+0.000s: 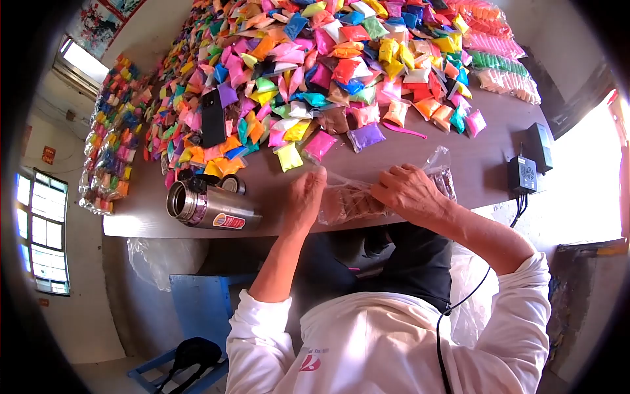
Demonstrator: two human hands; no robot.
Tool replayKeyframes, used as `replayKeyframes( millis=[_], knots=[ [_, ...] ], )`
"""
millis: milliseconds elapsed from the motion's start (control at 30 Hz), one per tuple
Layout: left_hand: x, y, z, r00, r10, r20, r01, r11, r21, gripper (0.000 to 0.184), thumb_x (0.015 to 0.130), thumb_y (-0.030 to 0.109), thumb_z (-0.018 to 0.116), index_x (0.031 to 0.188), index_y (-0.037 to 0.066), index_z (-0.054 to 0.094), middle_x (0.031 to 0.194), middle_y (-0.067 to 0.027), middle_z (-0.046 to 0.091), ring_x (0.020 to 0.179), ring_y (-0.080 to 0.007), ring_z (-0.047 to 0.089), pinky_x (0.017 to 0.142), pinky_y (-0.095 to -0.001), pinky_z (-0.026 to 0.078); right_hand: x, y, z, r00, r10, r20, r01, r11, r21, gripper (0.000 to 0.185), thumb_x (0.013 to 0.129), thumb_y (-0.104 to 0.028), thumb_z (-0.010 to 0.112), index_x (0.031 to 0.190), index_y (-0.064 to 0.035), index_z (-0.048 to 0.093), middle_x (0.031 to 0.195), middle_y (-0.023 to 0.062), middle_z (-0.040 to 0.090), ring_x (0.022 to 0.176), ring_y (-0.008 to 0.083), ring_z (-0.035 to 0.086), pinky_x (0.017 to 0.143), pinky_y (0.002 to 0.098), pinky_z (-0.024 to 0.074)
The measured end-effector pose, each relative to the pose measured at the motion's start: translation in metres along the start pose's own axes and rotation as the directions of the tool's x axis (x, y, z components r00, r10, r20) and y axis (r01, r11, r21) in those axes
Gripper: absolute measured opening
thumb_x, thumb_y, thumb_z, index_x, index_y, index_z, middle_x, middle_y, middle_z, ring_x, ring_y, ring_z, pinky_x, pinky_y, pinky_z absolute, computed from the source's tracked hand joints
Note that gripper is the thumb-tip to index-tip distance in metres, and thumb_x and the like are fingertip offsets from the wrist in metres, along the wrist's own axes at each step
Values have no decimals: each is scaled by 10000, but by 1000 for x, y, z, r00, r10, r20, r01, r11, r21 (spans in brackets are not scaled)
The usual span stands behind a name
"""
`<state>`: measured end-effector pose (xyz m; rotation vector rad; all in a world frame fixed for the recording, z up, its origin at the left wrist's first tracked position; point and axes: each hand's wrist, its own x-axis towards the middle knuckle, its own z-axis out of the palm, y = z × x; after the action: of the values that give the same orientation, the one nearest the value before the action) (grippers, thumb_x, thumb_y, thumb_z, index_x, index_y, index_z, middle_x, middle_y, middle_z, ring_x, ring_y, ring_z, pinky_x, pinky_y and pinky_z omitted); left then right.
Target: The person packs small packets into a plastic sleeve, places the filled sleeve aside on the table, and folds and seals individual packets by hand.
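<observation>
A clear plastic bag with brown packets inside lies along the table's near edge, between my two hands. My left hand is closed at the bag's left end, thumb up, with the plastic film running to it. Over the bag's middle, my right hand has its fingers bent and pinched on the film. The bag's right end sticks out past that hand, crumpled and raised. Just beyond the bag lie a purple packet and a pink plastic stick.
A large heap of coloured packets covers the table's far side, with a black phone on it. An open steel flask stands left of my left hand. A black box with cables sits at the right edge. Stacked bagged rows lie far right.
</observation>
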<state>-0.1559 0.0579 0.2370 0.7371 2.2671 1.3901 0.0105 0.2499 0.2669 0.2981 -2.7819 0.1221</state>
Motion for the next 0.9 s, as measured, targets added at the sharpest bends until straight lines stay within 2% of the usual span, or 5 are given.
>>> replayKeyframes(
  millis=[167,433,633,733,900],
  knots=[
    [4,-11,1,1000,-8,5,9,987,-162,537,972,521,518,874,8,639,827,-62,656,819,-179,587,794,-356,467,-1,2,3,1000,-19,-9,19,1000,1,105,785,-132,647,858,-86,588,821,65,560,822,237,613,705,366,491],
    [11,0,-6,949,-312,37,307,894,-326,469,954,537,543,881,86,651,859,-19,652,843,-112,571,809,-284,427,0,1,2,999,-27,29,27,1000,-9,99,797,-118,641,887,-80,621,848,74,595,857,249,633,749,370,514],
    [16,-8,-8,958,-265,107,284,838,-466,313,961,401,601,895,99,647,846,6,646,780,-91,576,757,-233,422,1,-1,-2,999,-26,43,26,999,-18,88,806,-114,646,882,-81,620,841,80,604,846,254,642,739,377,516],
    [14,-10,-12,963,-226,145,264,889,-374,245,966,337,609,917,101,650,833,14,639,783,-86,579,745,-233,431,1,-1,-1,999,-12,48,12,1000,8,86,807,-114,643,882,-80,619,836,82,604,851,255,643,741,374,514],
    [6,-5,-9,969,-229,98,247,842,-479,264,969,330,601,857,94,641,799,16,608,755,-99,550,738,-261,435,-1,-1,0,998,0,61,0,1000,-13,91,803,-114,635,883,-73,619,837,81,600,855,258,643,749,369,514]
  ],
)
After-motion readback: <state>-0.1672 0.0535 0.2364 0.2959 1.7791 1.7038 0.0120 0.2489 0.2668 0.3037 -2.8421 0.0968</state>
